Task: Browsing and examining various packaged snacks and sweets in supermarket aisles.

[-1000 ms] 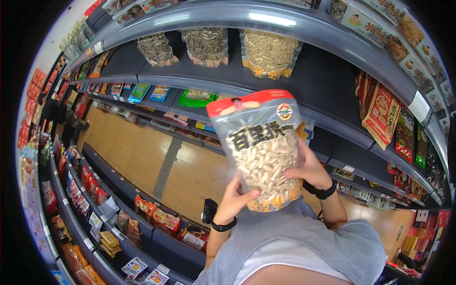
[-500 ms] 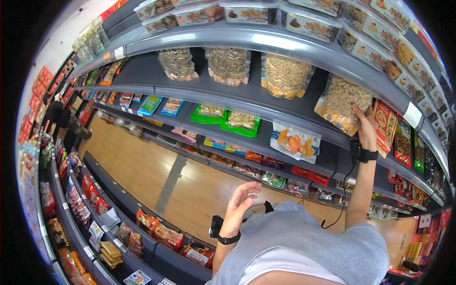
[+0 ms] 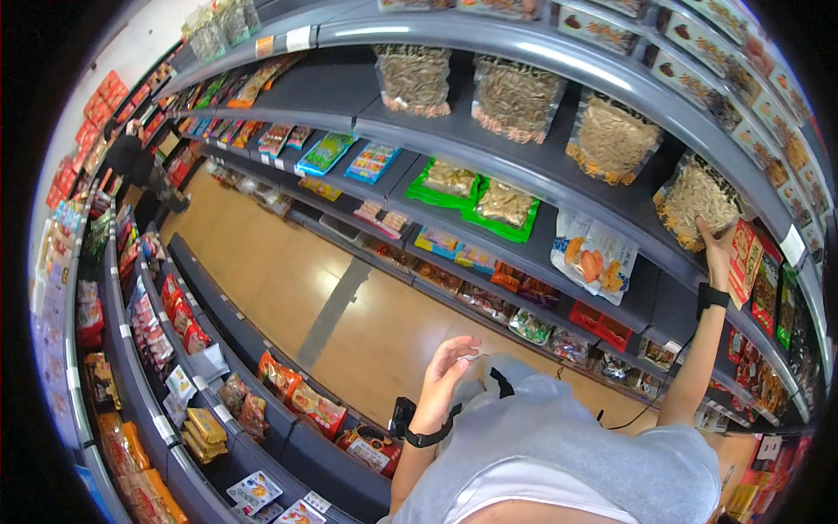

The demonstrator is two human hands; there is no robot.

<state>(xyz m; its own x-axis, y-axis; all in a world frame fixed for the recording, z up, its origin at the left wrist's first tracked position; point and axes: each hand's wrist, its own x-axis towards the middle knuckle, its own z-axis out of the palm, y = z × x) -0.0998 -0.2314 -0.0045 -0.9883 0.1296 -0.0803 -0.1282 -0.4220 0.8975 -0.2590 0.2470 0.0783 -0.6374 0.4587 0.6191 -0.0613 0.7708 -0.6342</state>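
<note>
Grey shop shelving [image 3: 559, 188] was seen curving across the upper part of the view, with a tan floor [image 3: 288, 288] running down the aisle beneath it and a second, lower run of shelves [image 3: 148, 384] stocked with coloured snack packets along the left side. Four clear bags of seeds were stood in a row on the upper shelf, and green packets [image 3: 476, 192] and a white packet with orange contents [image 3: 594, 253] were laid on the shelf below them. At the far end of the aisle a person in dark clothes [image 3: 131, 162] was seen bent toward the shelves. A grey shirt [image 3: 576, 454] was shown at the bottom edge. The rightmost seed bag [image 3: 698, 196] was set upright on the upper shelf, just beside red packets [image 3: 749, 258]. The right hand [image 3: 720, 236] was raised to that bag, its fingers pressed against the lower right corner; whether the corner was pinched or only touched could not be told. A black band [image 3: 711, 297] was worn on that wrist. The left hand [image 3: 445, 371] was held low in front of the body, fingers loosely curled and spread, with nothing in it, well apart from the bag.
</note>
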